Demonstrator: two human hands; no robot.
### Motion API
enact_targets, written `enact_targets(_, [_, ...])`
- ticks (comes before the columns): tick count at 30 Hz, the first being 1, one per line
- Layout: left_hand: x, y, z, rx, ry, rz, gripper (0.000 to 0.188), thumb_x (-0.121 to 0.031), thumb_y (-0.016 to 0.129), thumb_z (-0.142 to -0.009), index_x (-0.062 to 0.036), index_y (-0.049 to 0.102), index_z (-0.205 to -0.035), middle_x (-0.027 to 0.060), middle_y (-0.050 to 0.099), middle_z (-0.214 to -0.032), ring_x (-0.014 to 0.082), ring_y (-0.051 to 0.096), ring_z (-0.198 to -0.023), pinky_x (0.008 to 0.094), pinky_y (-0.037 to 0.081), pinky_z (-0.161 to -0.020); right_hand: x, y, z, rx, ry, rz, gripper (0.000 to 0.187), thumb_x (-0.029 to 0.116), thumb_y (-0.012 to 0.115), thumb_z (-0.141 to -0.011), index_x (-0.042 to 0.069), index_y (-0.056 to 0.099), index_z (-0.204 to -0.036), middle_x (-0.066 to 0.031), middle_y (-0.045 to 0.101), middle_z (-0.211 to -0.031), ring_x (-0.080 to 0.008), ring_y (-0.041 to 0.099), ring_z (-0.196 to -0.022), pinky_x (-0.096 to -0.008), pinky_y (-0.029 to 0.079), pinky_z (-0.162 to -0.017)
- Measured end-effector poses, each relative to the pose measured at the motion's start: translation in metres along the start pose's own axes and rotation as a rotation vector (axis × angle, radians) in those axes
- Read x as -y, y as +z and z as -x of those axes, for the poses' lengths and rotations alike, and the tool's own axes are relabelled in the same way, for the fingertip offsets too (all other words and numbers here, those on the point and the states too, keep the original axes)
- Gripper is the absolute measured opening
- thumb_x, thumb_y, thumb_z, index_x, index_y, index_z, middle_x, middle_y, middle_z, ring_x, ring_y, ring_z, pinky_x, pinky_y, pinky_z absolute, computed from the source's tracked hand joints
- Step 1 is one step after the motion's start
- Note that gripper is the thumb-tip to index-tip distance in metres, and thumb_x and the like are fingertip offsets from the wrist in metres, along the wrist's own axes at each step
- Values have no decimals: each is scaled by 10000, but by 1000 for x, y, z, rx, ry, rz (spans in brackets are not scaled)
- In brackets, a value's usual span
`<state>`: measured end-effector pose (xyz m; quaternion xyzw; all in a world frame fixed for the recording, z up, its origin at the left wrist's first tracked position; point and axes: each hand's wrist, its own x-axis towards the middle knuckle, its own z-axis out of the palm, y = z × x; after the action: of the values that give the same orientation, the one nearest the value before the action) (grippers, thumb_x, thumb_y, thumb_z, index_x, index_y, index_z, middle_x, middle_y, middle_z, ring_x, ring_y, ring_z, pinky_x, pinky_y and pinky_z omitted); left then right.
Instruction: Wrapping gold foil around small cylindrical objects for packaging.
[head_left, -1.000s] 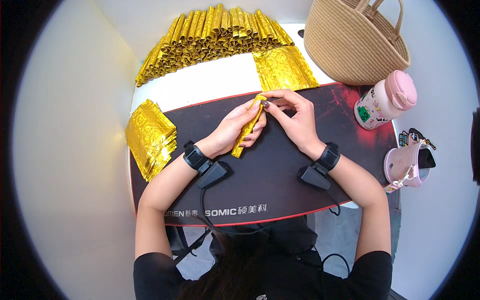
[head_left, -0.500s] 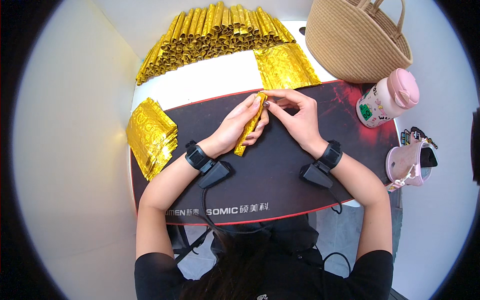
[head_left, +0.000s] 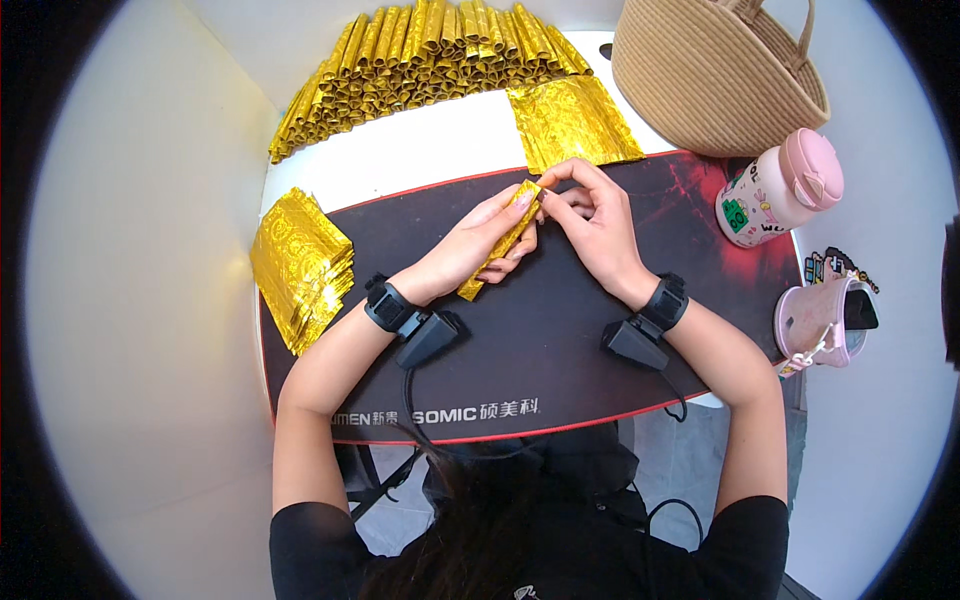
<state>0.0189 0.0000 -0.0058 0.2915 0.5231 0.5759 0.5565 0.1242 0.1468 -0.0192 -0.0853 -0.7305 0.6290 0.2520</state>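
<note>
A flattened roll of shiny gold foil paper (head_left: 511,238) slants above the dark mat, its far end tipped to the right. My left hand (head_left: 462,250) is closed around it, thumb along the upper face and fingers curled beneath. At the far end, the thumb and forefinger of my right hand (head_left: 606,228) pinch the roll's corner, with the other fingers curled in. A fanned stack of gold foil sheets (head_left: 300,265) lies left of my left forearm. Another gold sheet pile (head_left: 572,122) rests beyond my right hand.
A large heap of rolled gold tubes (head_left: 425,60) is stacked along the far wall. To the right stand a woven basket (head_left: 710,80), a pink-lidded bottle (head_left: 765,200) and a pink cup-shaped holder (head_left: 805,322). The dark mat (head_left: 530,350) has a red edge. Cables hang from both wrist devices.
The roll has tilted further to the right, its near end shifting left. My right hand has moved slightly away and keeps its pinch at the far end.
</note>
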Motion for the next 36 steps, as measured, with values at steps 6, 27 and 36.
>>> enact_targets(6, [-4,-2,1,29,-46,32,324,-411,324,-1027,-111,447,-1024,-22,424,-664,23,298,-437,165,207,-348,-8,0,-1,39,58,-149,86,60,614,-881,-9,590,-926,-25,621,-847,-70,636,-712,-200,496,-618])
enact_targets(27, [-6,-6,0,-3,-93,168,453,-497,285,-1013,-105,409,-823,-33,353,-617,27,284,-417,173,206,-327,-14,-3,-5,55,48,-208,149,38,690,-836,-4,678,-979,-29,680,-916,-45,627,-685,-174,494,-620])
enact_targets(36, [-4,-7,-1,-9,-88,194,444,-487,294,-1015,-101,419,-834,-38,346,-607,27,277,-406,172,203,-322,-11,-3,-3,31,29,-126,180,10,701,-807,8,664,-984,-15,667,-873,-31,618,-656,-159,480,-590])
